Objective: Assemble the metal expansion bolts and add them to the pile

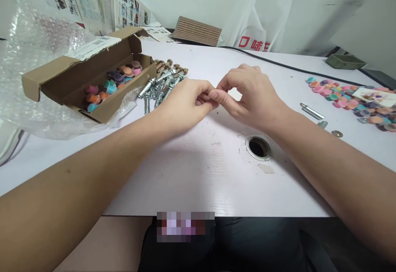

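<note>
My left hand [191,102] and my right hand [249,92] meet fingertip to fingertip above the middle of the white table [185,173]. Both are closed in a pinch, and whatever lies between the fingers is hidden. Just left of my left hand is a heap of metal expansion bolts [167,85], some silver, some brassy. Right of my right forearm lie a silver metal sleeve [312,111], a small grey metal piece [322,124] and a round washer [337,133], all apart from the hand.
An open cardboard box [123,94] holding small colourful pots stands left on bubble wrap [55,119]. More colourful pots [343,99] spread at the right, near a green tray [345,62]. A round cable hole [259,147] pierces the table. A black cable [278,64] runs behind.
</note>
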The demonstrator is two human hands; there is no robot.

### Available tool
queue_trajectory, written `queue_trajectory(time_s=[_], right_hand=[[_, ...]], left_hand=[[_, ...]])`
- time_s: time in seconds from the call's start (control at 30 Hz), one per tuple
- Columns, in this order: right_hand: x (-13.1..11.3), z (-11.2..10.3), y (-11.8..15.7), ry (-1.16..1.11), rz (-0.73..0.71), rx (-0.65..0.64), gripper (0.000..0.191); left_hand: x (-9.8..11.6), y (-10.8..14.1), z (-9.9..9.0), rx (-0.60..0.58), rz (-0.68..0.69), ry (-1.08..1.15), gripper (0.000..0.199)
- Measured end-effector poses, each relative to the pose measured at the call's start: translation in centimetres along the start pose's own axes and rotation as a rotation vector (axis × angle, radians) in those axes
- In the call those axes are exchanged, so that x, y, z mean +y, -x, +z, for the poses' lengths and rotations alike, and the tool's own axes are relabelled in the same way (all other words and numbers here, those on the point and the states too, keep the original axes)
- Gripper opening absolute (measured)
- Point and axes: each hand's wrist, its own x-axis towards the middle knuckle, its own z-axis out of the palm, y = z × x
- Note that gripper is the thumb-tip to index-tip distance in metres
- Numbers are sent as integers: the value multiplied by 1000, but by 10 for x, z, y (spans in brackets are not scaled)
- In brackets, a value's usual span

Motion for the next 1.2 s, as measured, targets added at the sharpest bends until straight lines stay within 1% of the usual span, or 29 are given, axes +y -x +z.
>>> queue_trajectory(time_s=[0.07,0.13,0.17,0.2,0.23,0.3,0.37,0.43,0.47,0.6,0.7,0.8,0.87,0.97,1.07,1.13,1.2], right_hand=[[4,-9,1,-29,37,48,42],[13,-21,2,-47,126,135,31],[17,-26,3,-44,179,158,25],[22,-31,4,-33,231,147,20],[26,-35,6,-17,274,98,16],[32,-39,8,5,325,-71,13],[33,-39,10,-7,324,-229,15],[33,-37,10,-16,314,-302,17],[33,-35,10,-9,319,-307,17],[40,-24,8,18,387,-251,17],[47,-10,6,-6,366,-231,22],[50,2,2,3,341,-235,16],[49,5,-1,9,347,-237,15],[48,5,-5,-5,329,-242,15],[43,0,-7,-14,319,-243,17],[35,-5,-7,-44,363,-231,22],[24,-11,-6,-160,417,-183,28]], left_hand=[[-1,0,1,-12,-45,110,9],[-1,0,2,-46,-100,211,8],[-1,1,3,-62,-128,235,9],[-1,1,3,-71,-153,242,10],[0,1,3,-74,-169,240,11],[0,1,2,-77,-186,231,13],[0,1,2,-80,-195,235,13],[-1,0,2,-85,-201,243,12],[-2,-1,3,-87,-202,246,11],[-6,-2,5,-109,-190,266,9],[-9,-3,6,-126,-175,264,8],[-10,-3,6,-131,-165,259,9],[-10,-3,6,-132,-163,261,8],[-12,-3,6,-134,-155,252,9],[-14,-3,7,-126,-146,244,10],[-14,-3,8,-121,-148,257,10],[-13,-3,8,-120,-150,278,11]])
